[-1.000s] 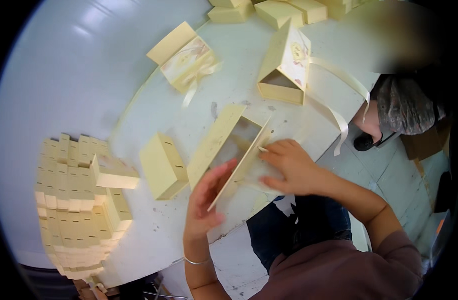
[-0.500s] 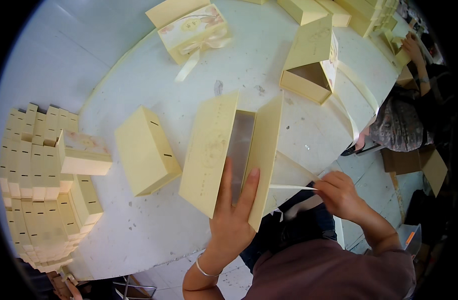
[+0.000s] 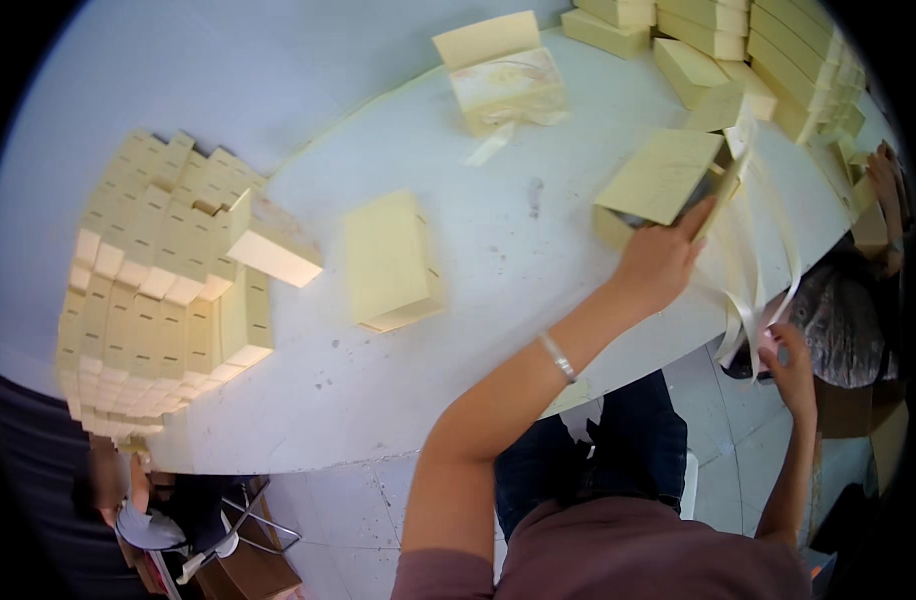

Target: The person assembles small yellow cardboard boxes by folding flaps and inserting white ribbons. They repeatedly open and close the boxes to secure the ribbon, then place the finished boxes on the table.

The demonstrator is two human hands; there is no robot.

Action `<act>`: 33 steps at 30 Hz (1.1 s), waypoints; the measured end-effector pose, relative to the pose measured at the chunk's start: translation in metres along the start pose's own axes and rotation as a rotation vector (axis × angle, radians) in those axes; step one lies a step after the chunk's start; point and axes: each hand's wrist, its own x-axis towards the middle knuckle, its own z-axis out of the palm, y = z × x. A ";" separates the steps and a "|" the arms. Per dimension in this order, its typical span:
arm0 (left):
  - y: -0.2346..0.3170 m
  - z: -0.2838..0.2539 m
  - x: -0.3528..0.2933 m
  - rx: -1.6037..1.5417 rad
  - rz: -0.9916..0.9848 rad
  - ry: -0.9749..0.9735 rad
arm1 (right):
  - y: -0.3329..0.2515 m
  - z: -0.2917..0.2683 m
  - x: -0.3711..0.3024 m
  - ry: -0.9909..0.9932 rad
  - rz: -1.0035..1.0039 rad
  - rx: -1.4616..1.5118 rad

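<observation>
Far left: flattened cream box blanks point(image 3: 148, 300) stacked in overlapping rows; too many and too overlapped to count. One folded-up box point(image 3: 268, 255) lies on top of the stack at its right edge.

Centre-left on the white round table point(image 3: 378, 400): one closed cream box point(image 3: 388, 260), lying flat, apart from both hands.

Top centre: one decorated gift box point(image 3: 508, 85) with its lid raised behind it and a pale ribbon trailing toward the table edge.

Left hand point(image 3: 658, 265): reaches forward across the table to the open cream box point(image 3: 663, 180). Fingers are extended and close together, fingertips on the near right edge of the box and its upright flap; thumb on the near side. Whether it grips or only presses cannot be told. A thin bracelet point(image 3: 558, 357) sits on that forearm. The box rests on the table, right of centre, near the far right rim.

Cream ribbon point(image 3: 743, 300): several strands hang from the box over the table edge; exact count unclear.

Right hand point(image 3: 793, 365): below the table edge, fingers curled inward and pinching the lower end of the ribbon.

Top right: a stack of finished cream boxes point(image 3: 768, 45), roughly ten visible, edges merging.

Far right: another person's hand point(image 3: 883, 175) at the rim
</observation>
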 end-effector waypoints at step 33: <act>-0.099 -0.117 -0.254 -0.498 -0.371 0.536 | -0.215 0.120 0.084 -0.445 -1.125 -0.313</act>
